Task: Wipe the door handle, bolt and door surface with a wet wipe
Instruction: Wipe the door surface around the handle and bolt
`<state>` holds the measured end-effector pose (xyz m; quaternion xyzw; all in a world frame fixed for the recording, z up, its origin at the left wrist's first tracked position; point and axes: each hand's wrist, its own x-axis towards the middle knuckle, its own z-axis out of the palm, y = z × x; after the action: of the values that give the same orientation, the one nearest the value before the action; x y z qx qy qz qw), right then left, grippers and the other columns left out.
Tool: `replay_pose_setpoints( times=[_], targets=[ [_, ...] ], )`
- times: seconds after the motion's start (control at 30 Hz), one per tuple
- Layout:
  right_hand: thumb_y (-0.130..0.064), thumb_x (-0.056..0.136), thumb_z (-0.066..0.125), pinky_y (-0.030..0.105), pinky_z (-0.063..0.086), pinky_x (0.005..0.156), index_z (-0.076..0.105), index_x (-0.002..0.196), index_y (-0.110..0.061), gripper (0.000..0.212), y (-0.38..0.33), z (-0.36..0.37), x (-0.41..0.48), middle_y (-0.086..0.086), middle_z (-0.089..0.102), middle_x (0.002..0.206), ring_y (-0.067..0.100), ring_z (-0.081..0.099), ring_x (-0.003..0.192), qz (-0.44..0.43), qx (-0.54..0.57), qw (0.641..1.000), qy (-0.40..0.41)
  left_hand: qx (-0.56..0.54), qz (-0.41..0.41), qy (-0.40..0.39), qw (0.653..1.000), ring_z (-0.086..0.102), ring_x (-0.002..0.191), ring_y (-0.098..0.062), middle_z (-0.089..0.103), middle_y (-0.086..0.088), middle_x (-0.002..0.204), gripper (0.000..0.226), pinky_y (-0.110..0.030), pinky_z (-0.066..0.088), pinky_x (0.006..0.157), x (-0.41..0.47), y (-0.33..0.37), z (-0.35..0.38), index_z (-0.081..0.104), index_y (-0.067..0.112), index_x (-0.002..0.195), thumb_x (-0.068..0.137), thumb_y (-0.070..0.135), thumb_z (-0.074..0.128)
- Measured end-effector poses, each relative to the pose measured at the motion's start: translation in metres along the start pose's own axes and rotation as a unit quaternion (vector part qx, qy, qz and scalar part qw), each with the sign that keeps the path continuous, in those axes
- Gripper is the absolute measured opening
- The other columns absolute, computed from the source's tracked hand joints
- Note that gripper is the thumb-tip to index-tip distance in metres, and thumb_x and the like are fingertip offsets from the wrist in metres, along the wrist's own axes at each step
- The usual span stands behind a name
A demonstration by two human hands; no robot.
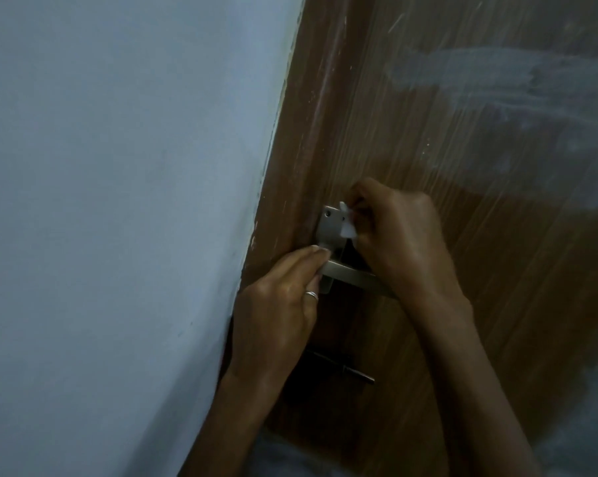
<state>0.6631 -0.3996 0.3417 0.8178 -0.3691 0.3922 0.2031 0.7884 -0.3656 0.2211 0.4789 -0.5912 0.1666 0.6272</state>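
Note:
A brown wooden door (445, 149) fills the right half of the view, with pale smear marks across its upper part. A silver lever handle (352, 275) on a metal backplate (330, 225) sits near the door's left edge. My right hand (404, 242) pinches a small white wet wipe (347, 222) against the right side of the backplate, above the lever. My left hand (276, 311), with a ring on one finger, grips the lever's inner end at the plate. Below, a dark bolt (354, 371) shows partly, its left part hidden by my left wrist.
A pale blue-white wall (118, 218) takes up the left half, meeting the door frame (290, 187) along a slanted line. The frame's edge shows chipped paint. Grey floor or cloth (283, 456) shows at the bottom.

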Motion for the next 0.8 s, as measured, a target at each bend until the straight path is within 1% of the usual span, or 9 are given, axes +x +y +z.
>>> replay_pose_setpoints(
  times=[0.1, 0.2, 0.3, 0.4, 0.47, 0.57, 0.67, 0.77, 0.8],
  targets=[
    [-0.01, 0.09, 0.066, 0.037, 0.058, 0.07, 0.063, 0.103, -0.017, 0.015, -0.001, -0.002, 0.001, 0.001, 0.068, 0.092, 0.016, 0.065, 0.08, -0.001, -0.009, 1.0, 0.001, -0.005, -0.008, 0.003, 1.0, 0.063, 0.114, -0.004, 0.068, 0.006, 0.126, 0.033, -0.006, 0.04, 0.101, -0.001, 0.0, 0.002, 0.069, 0.018, 0.125, 0.093, 0.012, 0.066],
    [-0.01, 0.086, 0.067, 0.037, 0.055, 0.067, 0.061, 0.102, -0.017, 0.019, -0.015, 0.012, 0.016, 0.003, 0.067, 0.091, 0.021, 0.064, 0.08, -0.044, -0.022, 0.999, -0.006, 0.009, -0.011, 0.001, 1.0, 0.063, 0.112, -0.005, 0.069, 0.006, 0.125, 0.033, -0.001, 0.036, 0.1, 0.0, 0.001, 0.001, 0.07, 0.018, 0.124, 0.093, 0.009, 0.066],
    [-0.006, 0.085, 0.064, 0.028, 0.047, 0.067, 0.062, 0.107, -0.016, 0.024, -0.017, 0.019, 0.015, 0.004, 0.068, 0.096, 0.021, 0.063, 0.086, -0.048, -0.014, 0.999, -0.013, 0.019, -0.01, -0.003, 1.0, 0.062, 0.111, -0.005, 0.068, 0.006, 0.125, 0.034, 0.0, 0.035, 0.097, 0.0, 0.003, -0.001, 0.07, 0.018, 0.123, 0.092, 0.007, 0.066],
    [-0.005, 0.085, 0.064, 0.028, 0.037, 0.062, 0.063, 0.1, -0.016, 0.018, -0.008, 0.012, 0.001, 0.005, 0.066, 0.086, 0.024, 0.062, 0.079, -0.007, -0.026, 0.999, 0.038, 0.008, -0.008, -0.001, 1.0, 0.064, 0.111, -0.005, 0.068, 0.005, 0.126, 0.032, -0.005, 0.04, 0.098, -0.002, 0.001, 0.0, 0.069, 0.017, 0.126, 0.094, 0.013, 0.065],
    [-0.001, 0.084, 0.066, 0.026, 0.037, 0.063, 0.064, 0.098, -0.016, 0.021, -0.011, 0.009, -0.004, 0.005, 0.067, 0.085, 0.023, 0.062, 0.078, -0.014, -0.035, 0.998, 0.042, 0.005, -0.018, 0.011, 1.0, 0.068, 0.105, -0.011, 0.071, 0.001, 0.121, 0.031, -0.012, 0.049, 0.092, -0.004, 0.001, 0.002, 0.068, 0.014, 0.125, 0.094, 0.015, 0.066],
    [0.001, 0.082, 0.064, 0.032, 0.049, 0.066, 0.068, 0.099, -0.016, 0.024, -0.02, 0.013, -0.004, 0.005, 0.069, 0.089, 0.023, 0.067, 0.084, -0.08, -0.027, 0.995, -0.044, 0.002, -0.036, 0.04, 0.999, 0.072, 0.097, -0.014, 0.073, -0.002, 0.113, 0.032, -0.024, 0.059, 0.079, -0.009, 0.004, 0.002, 0.065, 0.009, 0.122, 0.091, 0.013, 0.07],
    [0.0, 0.088, 0.063, 0.034, 0.055, 0.076, 0.068, 0.104, -0.017, 0.023, -0.015, 0.008, -0.002, 0.005, 0.07, 0.096, 0.021, 0.068, 0.089, -0.085, -0.026, 0.991, -0.103, 0.018, -0.037, 0.065, 0.997, 0.073, 0.091, -0.014, 0.074, -0.002, 0.107, 0.028, -0.028, 0.062, 0.072, -0.014, 0.003, -0.003, 0.066, 0.009, 0.117, 0.091, 0.014, 0.071],
    [-0.002, 0.086, 0.066, 0.029, 0.046, 0.066, 0.069, 0.101, -0.015, 0.02, -0.013, 0.008, 0.0, 0.004, 0.069, 0.087, 0.02, 0.065, 0.081, -0.091, -0.014, 0.996, -0.014, 0.015, -0.043, 0.069, 0.997, 0.073, 0.091, -0.012, 0.075, -0.002, 0.105, 0.026, -0.028, 0.062, 0.074, -0.014, 0.002, -0.005, 0.066, 0.009, 0.116, 0.091, 0.014, 0.071],
    [-0.003, 0.086, 0.062, 0.029, 0.042, 0.066, 0.069, 0.102, -0.015, 0.021, -0.018, 0.011, -0.001, 0.005, 0.068, 0.087, 0.022, 0.063, 0.081, -0.1, -0.024, 0.995, -0.012, 0.014, -0.047, 0.067, 0.997, 0.073, 0.092, -0.012, 0.075, -0.001, 0.105, 0.026, -0.027, 0.062, 0.075, -0.014, 0.003, -0.005, 0.065, 0.009, 0.117, 0.091, 0.015, 0.07]
  ],
)
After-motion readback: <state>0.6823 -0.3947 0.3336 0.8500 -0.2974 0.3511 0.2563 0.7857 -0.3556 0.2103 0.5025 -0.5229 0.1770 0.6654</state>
